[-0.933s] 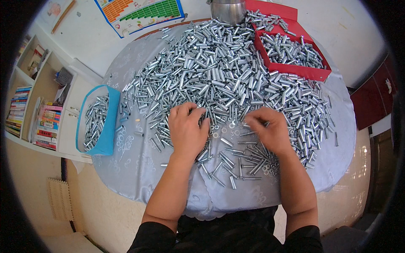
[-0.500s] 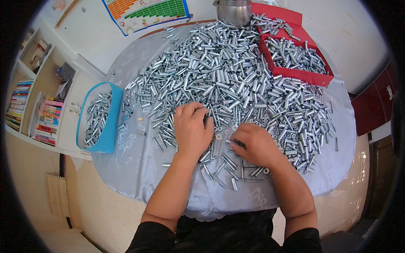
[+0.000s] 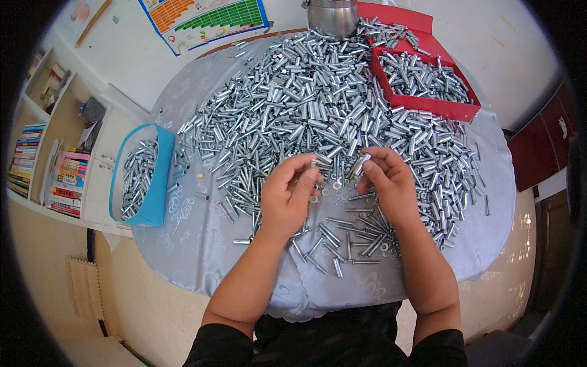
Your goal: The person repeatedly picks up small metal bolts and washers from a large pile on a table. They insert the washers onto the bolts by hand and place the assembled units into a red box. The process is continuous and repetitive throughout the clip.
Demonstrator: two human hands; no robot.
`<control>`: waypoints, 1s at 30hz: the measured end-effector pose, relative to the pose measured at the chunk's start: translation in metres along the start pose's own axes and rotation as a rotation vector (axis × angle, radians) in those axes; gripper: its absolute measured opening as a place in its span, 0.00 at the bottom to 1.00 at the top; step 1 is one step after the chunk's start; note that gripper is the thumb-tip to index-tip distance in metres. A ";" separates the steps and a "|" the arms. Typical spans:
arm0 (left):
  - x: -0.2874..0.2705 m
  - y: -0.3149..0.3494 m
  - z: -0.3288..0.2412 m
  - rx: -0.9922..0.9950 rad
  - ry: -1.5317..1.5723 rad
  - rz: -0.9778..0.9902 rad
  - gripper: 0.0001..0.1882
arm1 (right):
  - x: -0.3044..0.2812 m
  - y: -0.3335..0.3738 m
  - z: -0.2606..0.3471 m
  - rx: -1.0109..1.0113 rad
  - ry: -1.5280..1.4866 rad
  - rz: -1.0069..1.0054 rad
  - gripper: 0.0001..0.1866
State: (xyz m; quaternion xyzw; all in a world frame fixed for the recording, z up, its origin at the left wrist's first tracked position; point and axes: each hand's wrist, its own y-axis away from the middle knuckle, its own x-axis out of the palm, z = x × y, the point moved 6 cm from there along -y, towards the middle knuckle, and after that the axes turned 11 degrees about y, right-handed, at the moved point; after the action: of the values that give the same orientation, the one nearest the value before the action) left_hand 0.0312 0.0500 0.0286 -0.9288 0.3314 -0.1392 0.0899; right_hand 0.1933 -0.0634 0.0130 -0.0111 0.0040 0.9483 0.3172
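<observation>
Over the near side of a big heap of shiny metal sleeves and bolts (image 3: 293, 104), both of my hands are raised and apart. My right hand (image 3: 393, 186) pinches a short metal sleeve (image 3: 362, 164) between thumb and fingers, its end tilted up. My left hand (image 3: 286, 194) is closed in a pinch at its fingertips; something small and metallic shows there, too small to name. Between and below the hands lie loose bolts (image 3: 330, 235) and small washers (image 3: 314, 200) on the grey tablecloth (image 3: 244, 275).
A red box (image 3: 428, 104) full of metal parts stands at the far right, its lid also bearing parts. At the left sits a blue bin (image 3: 156, 189) with more of them. A steel pot (image 3: 333, 18) stands at the back; a bookshelf (image 3: 55, 134) is left of the table.
Both hands have turned and lifted off the heap, fingertips now facing each other. The right hand moved right and up, and a sleeve now shows in its fingers. More bolts are uncovered beneath it.
</observation>
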 end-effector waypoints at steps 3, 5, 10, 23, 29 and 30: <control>0.001 0.003 0.017 -0.252 0.131 0.016 0.15 | -0.002 -0.001 0.000 0.018 -0.072 -0.018 0.11; 0.003 0.003 0.020 -0.247 0.148 0.034 0.14 | -0.002 -0.002 -0.001 0.023 -0.091 -0.010 0.11; 0.000 0.005 0.031 -0.288 0.120 0.075 0.14 | -0.005 -0.001 -0.001 -0.059 -0.032 -0.057 0.10; 0.005 0.003 0.012 -0.092 -0.213 0.122 0.09 | 0.001 0.002 0.002 -0.075 0.059 0.004 0.08; 0.001 0.004 0.022 -0.156 -0.125 0.072 0.09 | -0.004 0.003 0.005 -0.068 0.037 -0.062 0.09; 0.000 0.004 0.022 -0.162 -0.111 0.065 0.09 | -0.003 0.003 0.004 -0.070 0.044 -0.038 0.09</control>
State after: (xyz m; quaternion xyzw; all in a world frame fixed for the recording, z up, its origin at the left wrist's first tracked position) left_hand 0.0362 0.0489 0.0066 -0.9281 0.3660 -0.0576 0.0372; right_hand 0.1940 -0.0671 0.0169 -0.0433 -0.0225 0.9411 0.3345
